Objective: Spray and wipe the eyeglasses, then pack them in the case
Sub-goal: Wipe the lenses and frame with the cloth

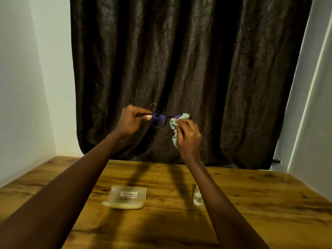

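Note:
Dark-framed eyeglasses [158, 121] with purple-tinted lenses are held up in the air in front of the curtain. My left hand [132, 121] pinches their left end at the hinge. My right hand [189, 136] grips a pale green cleaning cloth [175, 125] pressed around the right lens, which is mostly hidden by the cloth. Below, on the wooden table [251, 203], lies a translucent yellowish glasses case [127, 197] with its lid open. A small clear spray bottle [197, 195] stands right of the case, partly behind my right forearm.
A dark brown curtain [188, 60] hangs behind the table's far edge. White walls close in on the left and right. My two forearms cross above the table's near half.

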